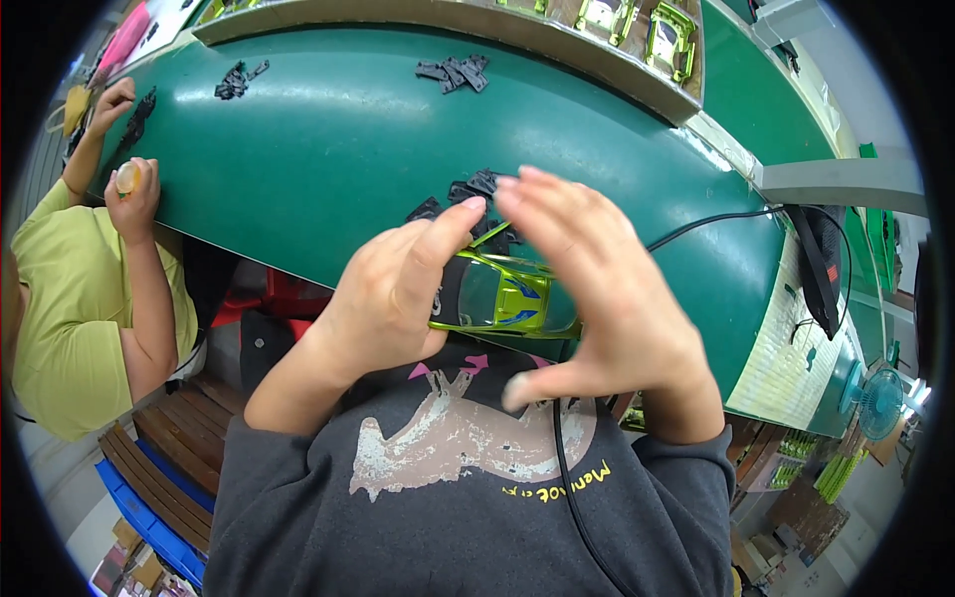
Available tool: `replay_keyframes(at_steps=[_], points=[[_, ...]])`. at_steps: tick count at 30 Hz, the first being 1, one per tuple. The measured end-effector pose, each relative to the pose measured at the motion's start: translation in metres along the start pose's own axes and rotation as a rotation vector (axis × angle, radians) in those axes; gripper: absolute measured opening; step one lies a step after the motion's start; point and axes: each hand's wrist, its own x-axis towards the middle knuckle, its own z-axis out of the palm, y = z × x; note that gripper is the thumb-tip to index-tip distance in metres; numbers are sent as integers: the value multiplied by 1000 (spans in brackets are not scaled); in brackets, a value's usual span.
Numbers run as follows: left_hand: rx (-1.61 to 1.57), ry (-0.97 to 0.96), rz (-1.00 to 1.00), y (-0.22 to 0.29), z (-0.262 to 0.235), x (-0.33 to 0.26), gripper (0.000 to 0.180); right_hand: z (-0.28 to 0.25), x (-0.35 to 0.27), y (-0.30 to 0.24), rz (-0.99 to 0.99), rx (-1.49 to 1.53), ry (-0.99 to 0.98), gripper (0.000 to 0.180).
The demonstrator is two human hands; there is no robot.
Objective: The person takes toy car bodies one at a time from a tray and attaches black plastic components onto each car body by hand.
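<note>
A shiny lime-green toy car body (532, 301) with blue markings and a dark end is close in front of me, at the table's near edge. My left hand (393, 289) is closed round its left end, the index finger reaching forward above it. A thin green strip (490, 235) shows beside that fingertip; whether it belongs to the car, I cannot tell. My right hand (622, 298) is open over the car's right end, thumb spread wide from the fingers and slightly blurred. Just beyond the car lie black plastic parts (476, 187), partly hidden by my hands.
Small piles of black parts (453, 72) lie farther off on the green table (328, 129). Along the far edge runs a cardboard tray (448, 18) with lime-green car bodies. A black cable (711, 216) crosses at right. At left a co-worker in a yellow-green shirt (85, 298) holds something small.
</note>
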Motion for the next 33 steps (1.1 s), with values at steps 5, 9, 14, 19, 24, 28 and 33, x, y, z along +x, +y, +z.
replay_keyframes(at_steps=[5,9,14,19,24,28,33], points=[[76,-50,-49,-1,-1,-1,85,19,0,1,47,-98,51,88],[91,-88,-72,4,-5,6,79,19,-3,7,0,-36,80,81],[185,-178,-102,11,-7,24,76,9,-5,21,42,103,155,89],[-705,-225,-842,-42,-33,94,34,-23,-10,36,150,157,683,92],[-517,-56,-874,-141,-8,259,21,-10,-7,54,275,241,743,70],[-292,-73,-913,-176,40,353,16,-7,-8,60,340,249,712,66],[-105,-189,-923,-187,84,405,29,-6,-10,64,355,224,738,59]])
